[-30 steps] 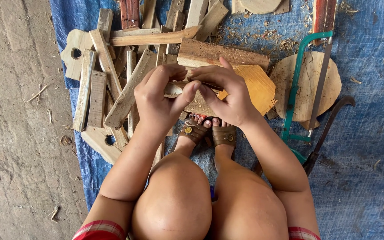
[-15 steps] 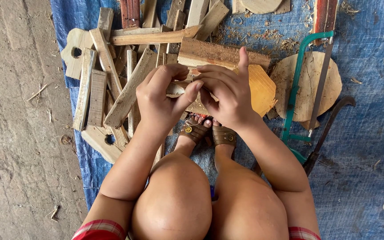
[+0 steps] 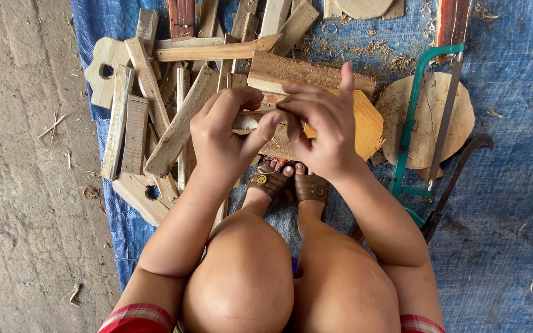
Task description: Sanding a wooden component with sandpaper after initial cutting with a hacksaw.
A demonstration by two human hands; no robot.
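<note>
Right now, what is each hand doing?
Left hand: closed, pinching a small wood piece.
Right hand: closed on the same wood piece, index finger raised.

Both forearms extend forward over the bent knees, with the left hand [image 3: 226, 132] curled, thumb raised toward the right hand [image 3: 319, 126], whose fingers bend inward while the index finger points upward.
</note>
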